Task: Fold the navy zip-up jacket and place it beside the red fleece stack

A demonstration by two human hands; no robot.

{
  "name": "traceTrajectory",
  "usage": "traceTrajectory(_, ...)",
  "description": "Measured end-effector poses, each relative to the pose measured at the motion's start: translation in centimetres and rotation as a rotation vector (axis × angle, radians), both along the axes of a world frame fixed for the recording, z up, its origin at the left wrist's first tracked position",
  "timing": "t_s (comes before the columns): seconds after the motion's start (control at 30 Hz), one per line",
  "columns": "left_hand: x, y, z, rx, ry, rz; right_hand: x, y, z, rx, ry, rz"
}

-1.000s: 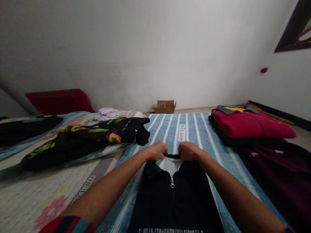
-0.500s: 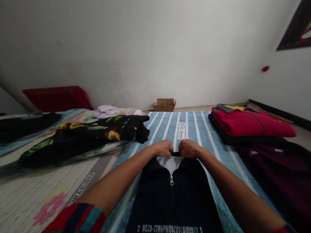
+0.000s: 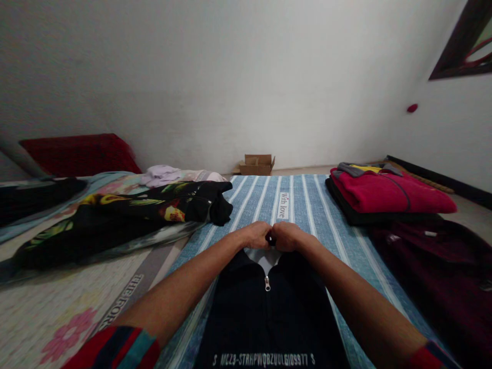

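Note:
A dark navy zip-neck top (image 3: pixel 265 318) lies front up before me, its lower part cut off by the frame. White lettering runs across its chest, and a silver zip pull hangs below the pale-lined neck opening. At the far edge of the collar, my left hand (image 3: pixel 257 236) is closed on the fabric. My right hand (image 3: pixel 287 237) grips the same collar close beside it, so the two hands almost touch. My fingertips are mostly hidden behind the knuckles. Underneath is a blue sheet with white stripes (image 3: pixel 251 197).
A folded pink garment (image 3: pixel 384 192) rests on dark clothing at right, with a maroon garment (image 3: pixel 426 266) nearer me. To the left lie a black patterned garment (image 3: pixel 154 215) and a pale lilac cloth (image 3: pixel 161 175). A cardboard box (image 3: pixel 257 165) stands by the wall.
My hands have come closer together along the collar, narrowing the gap between them. The whole view has shifted slightly, with the surroundings now a little further left.

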State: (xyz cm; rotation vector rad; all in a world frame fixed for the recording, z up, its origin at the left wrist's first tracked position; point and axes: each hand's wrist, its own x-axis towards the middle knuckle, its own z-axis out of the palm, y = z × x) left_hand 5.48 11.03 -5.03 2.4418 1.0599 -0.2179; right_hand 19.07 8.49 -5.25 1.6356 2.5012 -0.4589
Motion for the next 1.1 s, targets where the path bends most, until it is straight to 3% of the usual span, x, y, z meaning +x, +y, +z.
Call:
traceTrajectory(0.17, 0.3, -0.2, -0.5, 0.018, -0.063, 0.047, 0.5, 0.1, 0.2, -0.005, -0.011, 0.053)
traceTrajectory(0.47, 0.8, -0.3, 0.0, -0.008, 0.059, 0.075, 1.8, -0.1, 0.3, -0.027, -0.044, -0.007)
traceTrajectory(0.63, 2.0, -0.9, -0.1, 0.019, -0.078, 0.103, 2.0, 0.2, 0.2, -0.022, 0.019, -0.035)
traceTrajectory(0.93, 3.4, -1.0, -0.8, 0.006, -0.068, 0.198, 5.3, 0.4, -0.4, -0.028, 0.358, -0.202)
traceTrajectory(1.1, 3.4, -1.1, -0.5, -0.028, -0.052, 0.183, 8.1, -1.3, -2.5, -0.063, 0.647, -0.258)
